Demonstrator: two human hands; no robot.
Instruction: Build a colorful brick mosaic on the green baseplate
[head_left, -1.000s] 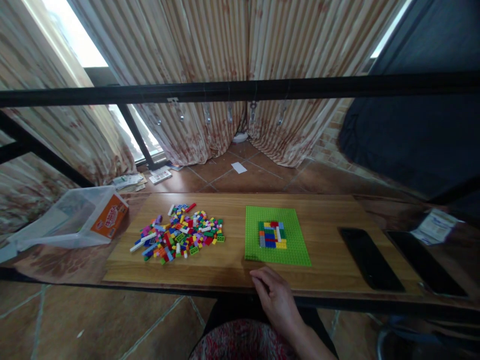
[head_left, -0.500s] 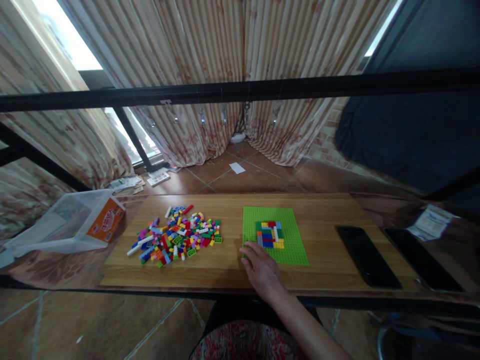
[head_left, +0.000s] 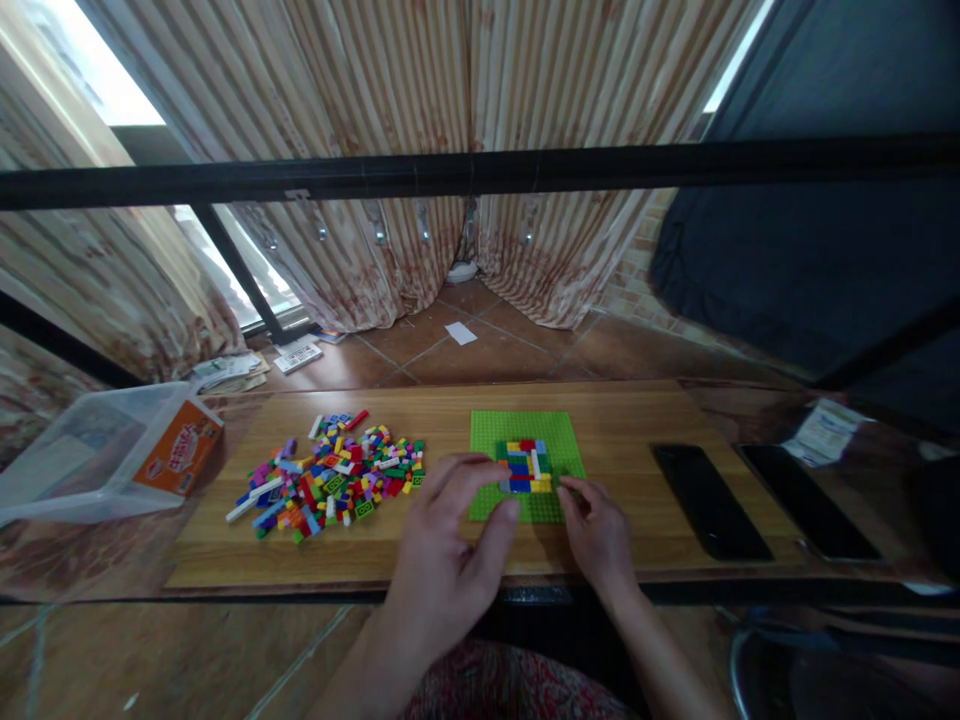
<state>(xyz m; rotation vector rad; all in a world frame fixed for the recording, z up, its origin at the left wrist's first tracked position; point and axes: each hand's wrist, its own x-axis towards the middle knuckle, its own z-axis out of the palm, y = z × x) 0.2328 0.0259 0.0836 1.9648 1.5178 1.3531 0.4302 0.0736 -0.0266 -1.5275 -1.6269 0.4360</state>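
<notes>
A green baseplate (head_left: 484, 423) lies on the wooden board, with a low rectangle of coloured bricks (head_left: 516, 467) built on it. The bricks show red, yellow, blue, green, white and light blue. My left hand (head_left: 448, 560) hovers in front of the plate's left edge, thumb and index finger apart, with nothing visible between them. At the plate's right edge, beside the brick rectangle, is my right hand (head_left: 602, 535). Its fingers are curled and pinched together; whatever they may hold is hidden. Left of my hands spreads a pile of loose bricks (head_left: 322, 480) in many colours.
A clear plastic bin (head_left: 97, 450) with an orange label stands at the left. Two dark phone-like slabs (head_left: 709, 500) lie at the right of the wooden board (head_left: 615, 420). A black rail (head_left: 360, 180) crosses beyond the board, before the curtains.
My left hand has come into view over the board's front. My right hand has moved from the plate's left front to its right edge, its fingers now curled. The view has shifted slightly.
</notes>
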